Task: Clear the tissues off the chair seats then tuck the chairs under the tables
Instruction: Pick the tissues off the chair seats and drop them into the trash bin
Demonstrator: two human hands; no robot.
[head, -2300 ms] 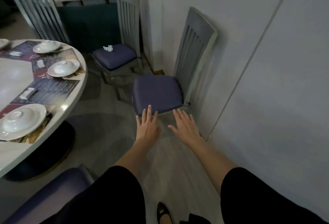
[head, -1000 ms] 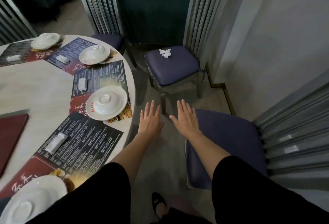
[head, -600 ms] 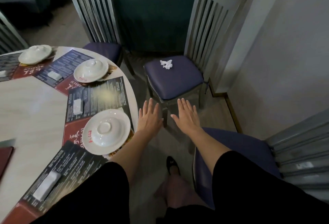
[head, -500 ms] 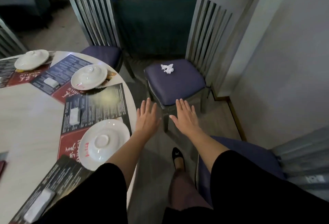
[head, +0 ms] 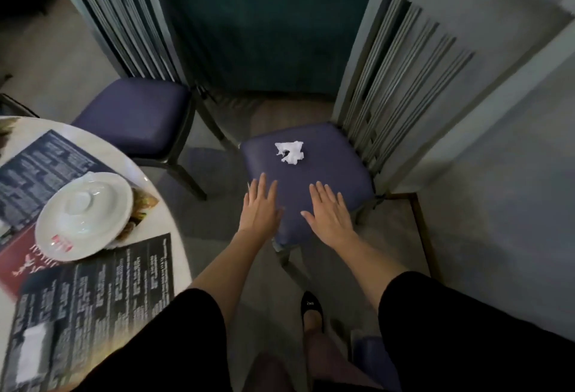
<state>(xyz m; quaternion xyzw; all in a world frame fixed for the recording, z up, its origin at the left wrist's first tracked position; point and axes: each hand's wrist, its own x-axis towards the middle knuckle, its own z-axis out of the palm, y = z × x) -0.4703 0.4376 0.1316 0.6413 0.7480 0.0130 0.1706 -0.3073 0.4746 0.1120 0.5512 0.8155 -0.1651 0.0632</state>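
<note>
A crumpled white tissue [head: 290, 152] lies toward the back of a purple chair seat [head: 339, 170]. That grey slat-backed chair stands by the wall, pulled out from the round table [head: 168, 214]. My left hand [head: 259, 208] and my right hand [head: 329, 212] hover side by side over the seat's front edge, fingers straight, palms down, holding nothing. Both hands are a short way in front of the tissue. A second chair [head: 137, 114] with a bare purple seat stands to the left, next to the table.
The round table at the left carries printed placemats [head: 102, 295] and a covered white dish [head: 84, 216]. A dark green partition [head: 264, 33] runs behind the chairs. The grey wall [head: 497, 189] closes in on the right. My shoe [head: 312, 310] is on the floor below.
I have stepped forward to the chair with the tissue. Both hands, still open, now reach over its seat instead of short of it. The first chair has dropped out of view.
</note>
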